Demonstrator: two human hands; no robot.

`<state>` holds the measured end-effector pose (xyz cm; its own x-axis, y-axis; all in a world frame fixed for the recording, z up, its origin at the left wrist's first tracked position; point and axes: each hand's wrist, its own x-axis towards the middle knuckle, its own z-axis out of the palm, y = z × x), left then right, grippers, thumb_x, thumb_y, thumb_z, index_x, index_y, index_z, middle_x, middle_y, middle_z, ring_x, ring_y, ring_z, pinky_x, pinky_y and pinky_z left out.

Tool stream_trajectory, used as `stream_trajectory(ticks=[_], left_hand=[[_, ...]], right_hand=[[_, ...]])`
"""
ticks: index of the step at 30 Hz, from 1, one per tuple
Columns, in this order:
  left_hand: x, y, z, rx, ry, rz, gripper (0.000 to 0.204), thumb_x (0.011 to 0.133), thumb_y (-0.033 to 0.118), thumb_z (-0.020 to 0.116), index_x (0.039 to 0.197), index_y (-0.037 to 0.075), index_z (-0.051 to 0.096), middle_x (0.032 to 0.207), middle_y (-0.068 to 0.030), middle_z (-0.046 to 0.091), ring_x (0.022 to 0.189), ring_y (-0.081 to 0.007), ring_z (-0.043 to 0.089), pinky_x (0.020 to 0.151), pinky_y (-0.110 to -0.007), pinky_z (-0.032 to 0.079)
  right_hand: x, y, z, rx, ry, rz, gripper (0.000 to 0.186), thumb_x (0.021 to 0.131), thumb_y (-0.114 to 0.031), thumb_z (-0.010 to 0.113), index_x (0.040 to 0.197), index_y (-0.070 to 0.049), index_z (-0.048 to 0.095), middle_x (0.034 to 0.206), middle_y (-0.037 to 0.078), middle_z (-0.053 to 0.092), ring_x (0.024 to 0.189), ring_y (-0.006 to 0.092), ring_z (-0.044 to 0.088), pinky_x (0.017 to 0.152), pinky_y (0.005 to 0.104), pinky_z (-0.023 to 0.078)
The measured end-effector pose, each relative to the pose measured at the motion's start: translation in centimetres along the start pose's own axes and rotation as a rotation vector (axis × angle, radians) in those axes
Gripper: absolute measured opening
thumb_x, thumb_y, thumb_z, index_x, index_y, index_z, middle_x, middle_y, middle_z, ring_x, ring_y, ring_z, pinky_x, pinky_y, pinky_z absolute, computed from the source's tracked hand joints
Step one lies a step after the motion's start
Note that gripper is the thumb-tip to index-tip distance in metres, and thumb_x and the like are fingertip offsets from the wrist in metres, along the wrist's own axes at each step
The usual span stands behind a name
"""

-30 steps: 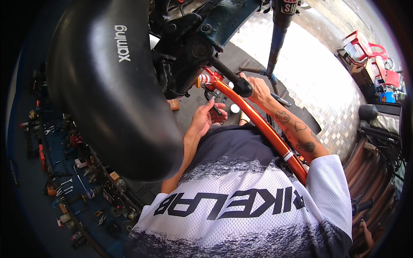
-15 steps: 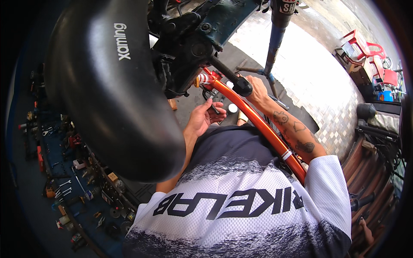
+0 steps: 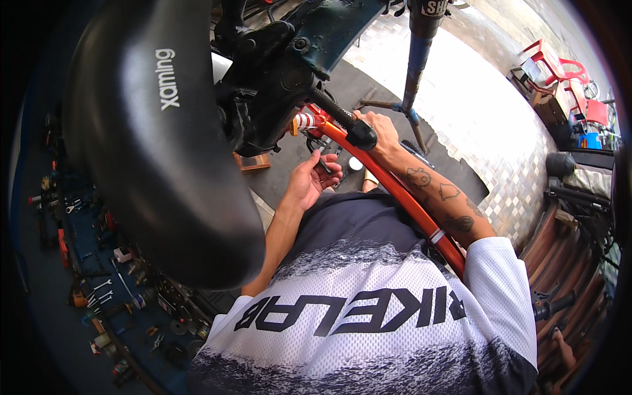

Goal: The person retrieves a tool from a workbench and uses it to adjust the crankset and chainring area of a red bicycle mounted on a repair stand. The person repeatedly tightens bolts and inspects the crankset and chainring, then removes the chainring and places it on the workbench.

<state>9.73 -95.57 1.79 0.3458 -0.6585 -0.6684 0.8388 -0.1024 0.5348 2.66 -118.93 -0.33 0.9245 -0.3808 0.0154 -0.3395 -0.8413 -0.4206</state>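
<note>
A bicycle's orange-red frame tube (image 3: 395,187) runs slantwise in front of me, held near a black repair-stand clamp (image 3: 263,99) with a threaded rod and dark knob (image 3: 361,134). My left hand (image 3: 312,183) is left of the tube, palm up, its fingers curled around a small, slim dark thing (image 3: 324,164) whose kind is unclear. Across the tube reaches my right arm; my right hand (image 3: 380,133) is beside the knob, with its fingers mostly hidden. A large black saddle (image 3: 158,158) fills the left foreground.
At left, a dark blue board (image 3: 85,243) carries several wrenches (image 3: 100,291) and other tools. The stand's post (image 3: 420,62) rises beyond my right hand. Red chairs (image 3: 550,62) are at the far right. A small white round container (image 3: 355,164) shows below, near my foot.
The saddle and clamp have shifted slightly left and down in view. My left hand stays at the same spot with its fingers still curled; my right hand has shifted slightly left.
</note>
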Motion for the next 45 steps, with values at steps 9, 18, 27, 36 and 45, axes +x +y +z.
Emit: stream_trajectory(ticks=[9, 18, 27, 36, 45], left_hand=[[0.4, -0.3, 3.0, -0.469, 0.116, -0.056, 0.048, 0.113, 0.049, 0.040, 0.093, 0.008, 0.056, 0.088, -0.0064, 0.057, 0.081, -0.0226, 0.059, 0.077, -0.035, 0.055], [2.5, -0.3, 4.3, -0.631, 0.238, -0.018, 0.040, 0.111, 0.040, 0.040, 0.084, 0.012, 0.050, 0.062, 0.0006, 0.038, 0.048, -0.0128, 0.034, 0.048, -0.029, 0.031], [3.2, -1.9, 3.6, -0.380, 0.290, 0.052, 0.004, 0.097, 0.010, 0.049, 0.095, 0.007, 0.047, 0.080, -0.0049, 0.052, 0.049, -0.0083, 0.039, 0.043, -0.025, 0.028], [2.0, -0.3, 4.4, -0.250, 0.292, 0.055, 0.004, 0.096, 0.002, 0.047, 0.097, 0.006, 0.046, 0.087, -0.0121, 0.057, 0.050, -0.0092, 0.042, 0.042, -0.024, 0.029], [1.5, 0.6, 3.9, -0.296, 0.203, -0.007, 0.009, 0.099, 0.007, 0.051, 0.092, 0.012, 0.049, 0.084, -0.0074, 0.062, 0.054, -0.0101, 0.048, 0.040, -0.025, 0.030]], right_hand=[[-1.2, 1.4, -0.2, 0.247, -0.149, -0.043, 0.039, 0.110, -0.037, 0.048, 0.108, 0.000, 0.059, 0.087, 0.027, 0.072, 0.084, 0.0455, 0.072, 0.073, 0.0495, 0.058], [-2.4, 3.2, 0.0, 0.784, -0.359, 0.143, 0.049, 0.111, -0.047, 0.044, 0.141, -0.010, 0.057, 0.099, 0.029, 0.072, 0.096, 0.0499, 0.069, 0.083, 0.0535, 0.053], [-3.2, 3.8, -0.3, 0.589, -0.314, 0.086, 0.052, 0.112, -0.045, 0.039, 0.153, -0.014, 0.047, 0.079, 0.029, 0.066, 0.081, 0.0497, 0.065, 0.074, 0.0561, 0.048], [-3.1, 3.8, -0.5, 0.603, -0.306, 0.053, 0.051, 0.113, -0.040, 0.040, 0.155, -0.012, 0.045, 0.080, 0.029, 0.066, 0.082, 0.0507, 0.064, 0.075, 0.0560, 0.047], [-4.0, 3.9, -1.7, 0.533, -0.267, 0.003, 0.049, 0.111, -0.035, 0.046, 0.154, -0.011, 0.045, 0.081, 0.029, 0.068, 0.079, 0.0483, 0.067, 0.071, 0.0565, 0.049]])
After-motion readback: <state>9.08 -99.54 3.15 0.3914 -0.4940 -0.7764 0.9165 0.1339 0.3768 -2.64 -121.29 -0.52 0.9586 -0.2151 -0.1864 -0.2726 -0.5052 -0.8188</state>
